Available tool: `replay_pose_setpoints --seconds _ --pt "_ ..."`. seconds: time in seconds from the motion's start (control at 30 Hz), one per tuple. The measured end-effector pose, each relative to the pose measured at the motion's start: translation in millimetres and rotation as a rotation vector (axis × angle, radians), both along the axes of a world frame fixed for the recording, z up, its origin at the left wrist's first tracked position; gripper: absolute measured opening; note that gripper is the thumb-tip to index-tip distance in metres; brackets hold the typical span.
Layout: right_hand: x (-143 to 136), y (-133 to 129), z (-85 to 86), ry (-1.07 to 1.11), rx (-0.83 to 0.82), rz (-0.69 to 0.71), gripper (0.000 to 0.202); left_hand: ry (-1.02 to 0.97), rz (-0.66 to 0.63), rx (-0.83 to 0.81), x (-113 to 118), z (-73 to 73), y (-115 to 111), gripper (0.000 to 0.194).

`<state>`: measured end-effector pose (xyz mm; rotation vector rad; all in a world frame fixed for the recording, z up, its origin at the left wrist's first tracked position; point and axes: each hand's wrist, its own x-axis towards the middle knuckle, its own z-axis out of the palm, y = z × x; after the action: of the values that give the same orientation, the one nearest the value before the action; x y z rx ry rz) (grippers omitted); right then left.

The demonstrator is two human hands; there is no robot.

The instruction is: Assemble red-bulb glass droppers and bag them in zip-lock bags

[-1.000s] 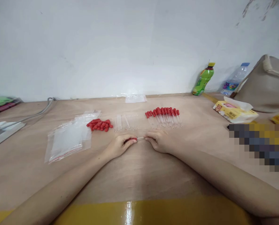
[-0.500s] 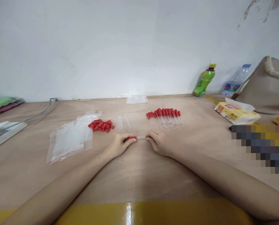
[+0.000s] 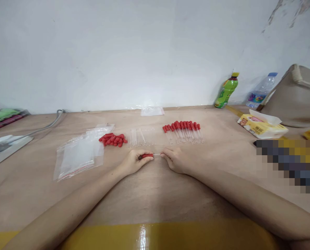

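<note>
A: In the head view, where are the person's hands?

B: Both are over the table (image 3: 144, 203), nearer the person than the red pile (image 3: 112, 140) and to its right. The left hand (image 3: 133, 163) pinches a red cap (image 3: 147, 156) between thumb and fingers; the right hand (image 3: 178, 160) grips a clear tube (image 3: 157, 155) by the end away from the cap.

A: Do the two pieces meet?

B: They do — the tube lines up with the cap, its left end at the cap's mouth. How deep it sits inside cannot be told.

A: What lies around the red pile?

B: Just to its right, a row of bare tubes (image 3: 141, 137), side by side. Farther right, a row of capped tubes (image 3: 183, 130), red ends pointing away from the person. To the pile's left, plastic bags (image 3: 78, 156) overlap one another, reaching close to its edge.

A: And farther out?

B: Well to the right of the pile — and farther from the person — are a green bottle (image 3: 226, 92), a blue-capped bottle (image 3: 260, 92) and a fabric bag (image 3: 298, 99). A yellow tissue box (image 3: 263, 127) is also well right of the pile. Well to its left runs a grey cable (image 3: 40, 130).
</note>
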<state>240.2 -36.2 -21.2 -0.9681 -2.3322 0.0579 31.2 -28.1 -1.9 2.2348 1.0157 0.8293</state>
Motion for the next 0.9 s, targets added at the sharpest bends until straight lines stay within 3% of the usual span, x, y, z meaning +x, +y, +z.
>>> replay_pose_setpoints --seconds 0.27,0.47,0.57,0.67,0.8,0.9 --pt "-3 0 2.7 -0.047 -0.014 -0.016 0.023 0.041 -0.014 0.111 -1 -2.1 0 0.018" --pt "-4 -2 5.7 -0.049 -0.123 -0.029 0.024 0.102 -0.057 0.351 -3 -2.1 -1 0.017" --pt "-6 -7 11.2 -0.008 -0.174 -0.030 0.025 0.075 -0.056 0.435 -4 -2.7 0 0.017" --pt "-6 -11 23.4 -0.031 -0.228 -0.015 0.023 0.061 -0.032 0.412 -5 -1.9 1 0.018" --pt "8 0 48.3 -0.093 -0.511 -0.101 0.024 0.082 0.065 0.335 -7 -0.4 3 0.034" --pt "23 23 63.1 0.042 -0.704 -0.308 0.026 0.109 0.087 0.307 -7 -0.4 5 0.034"
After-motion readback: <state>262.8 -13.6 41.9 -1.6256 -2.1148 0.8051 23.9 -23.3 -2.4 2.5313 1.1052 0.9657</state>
